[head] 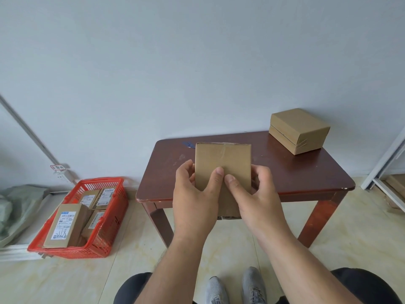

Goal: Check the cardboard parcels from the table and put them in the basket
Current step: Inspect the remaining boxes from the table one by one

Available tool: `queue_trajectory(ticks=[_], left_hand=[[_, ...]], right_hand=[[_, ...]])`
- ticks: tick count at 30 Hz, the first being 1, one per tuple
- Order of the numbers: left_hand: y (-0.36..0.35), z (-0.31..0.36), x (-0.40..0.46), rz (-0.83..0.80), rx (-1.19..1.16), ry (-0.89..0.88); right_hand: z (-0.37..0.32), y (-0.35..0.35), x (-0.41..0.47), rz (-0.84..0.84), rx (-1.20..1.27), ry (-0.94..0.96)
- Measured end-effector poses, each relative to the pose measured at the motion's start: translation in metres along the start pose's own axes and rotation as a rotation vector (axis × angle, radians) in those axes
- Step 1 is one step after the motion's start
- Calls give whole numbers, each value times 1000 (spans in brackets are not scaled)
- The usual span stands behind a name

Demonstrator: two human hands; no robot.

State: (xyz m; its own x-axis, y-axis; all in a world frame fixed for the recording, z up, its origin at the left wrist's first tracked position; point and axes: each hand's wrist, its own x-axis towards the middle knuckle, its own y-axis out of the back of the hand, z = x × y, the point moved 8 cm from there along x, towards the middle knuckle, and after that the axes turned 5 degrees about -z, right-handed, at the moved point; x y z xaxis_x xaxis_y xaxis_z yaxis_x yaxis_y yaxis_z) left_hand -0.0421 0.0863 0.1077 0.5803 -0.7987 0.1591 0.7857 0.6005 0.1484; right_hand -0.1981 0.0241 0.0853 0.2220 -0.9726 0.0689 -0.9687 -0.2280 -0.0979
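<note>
I hold a plain brown cardboard parcel [222,159] upright in front of me, above the near edge of the dark wooden table [295,178]. My left hand [195,194] grips its left side with the thumb on the facing panel. My right hand [256,194] grips its right side, thumb beside the left one. A second taped cardboard parcel [299,130] sits on the table's far right corner. The red plastic basket [114,216] stands on the floor to the left and holds several labelled parcels [65,227].
The table stands against a pale wall. Grey-green bags [15,209] lie on the floor at far left, past the basket. A white frame [381,170] leans at the right edge. My knees and grey shoes [236,286] are below, on the tiled floor.
</note>
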Motion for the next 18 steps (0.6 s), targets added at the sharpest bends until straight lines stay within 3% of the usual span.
queue_trajectory(ticks=[5, 18], left_hand=[[-4, 3, -4, -71, 48, -29], [-2, 4, -5, -74, 26, 23]], right_hand=[[-6, 5, 4, 21, -53, 16], [-6, 5, 3, -2, -107, 10]])
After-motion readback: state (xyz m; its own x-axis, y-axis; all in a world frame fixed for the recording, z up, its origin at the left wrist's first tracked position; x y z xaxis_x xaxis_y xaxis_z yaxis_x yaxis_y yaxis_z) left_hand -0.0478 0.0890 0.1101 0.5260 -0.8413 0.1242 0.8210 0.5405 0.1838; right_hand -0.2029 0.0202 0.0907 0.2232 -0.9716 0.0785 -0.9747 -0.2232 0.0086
